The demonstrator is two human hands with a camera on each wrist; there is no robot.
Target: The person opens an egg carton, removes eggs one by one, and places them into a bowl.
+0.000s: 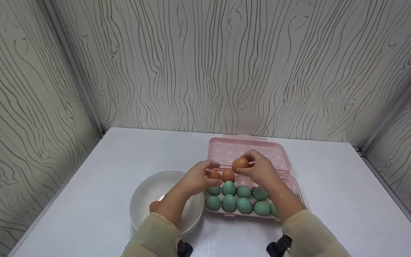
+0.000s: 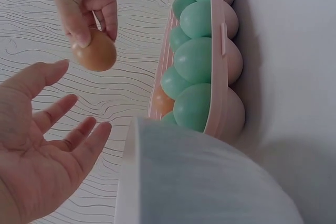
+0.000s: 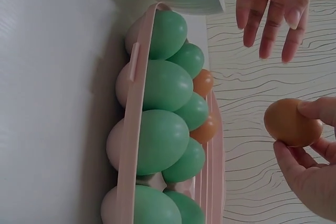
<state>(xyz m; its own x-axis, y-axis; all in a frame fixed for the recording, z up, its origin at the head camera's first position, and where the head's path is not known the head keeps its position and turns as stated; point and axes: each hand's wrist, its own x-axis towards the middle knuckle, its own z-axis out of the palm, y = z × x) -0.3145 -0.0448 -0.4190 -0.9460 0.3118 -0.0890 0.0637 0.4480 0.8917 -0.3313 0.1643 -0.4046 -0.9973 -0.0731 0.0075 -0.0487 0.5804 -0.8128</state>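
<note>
A brown egg (image 1: pixel 240 164) is pinched between the thumb and fingers of my right hand (image 1: pixel 260 169), held above the back row of a pink egg carton (image 1: pixel 297 189). To its left my left hand (image 1: pixel 200 177) hovers with fingers spread and nothing in them; the left wrist view shows its bare palm (image 2: pixel 47 166) facing the held egg. Two brown eggs, one of them this egg (image 1: pixel 228 175), sit in the carton's back row. Several green eggs (image 1: pixel 229 203) fill the rows in front. The right forearm hides part of the carton's right side.
A white bowl (image 1: pixel 141 192) stands left of the carton, under my left forearm. Inside it a brown egg (image 1: pixel 155 206) shows, partly covered by the arm. The carton's pink lid (image 1: pixel 223 150) lies folded back. Patterned panels (image 1: pixel 205 71) enclose the white table (image 1: pixel 337 185).
</note>
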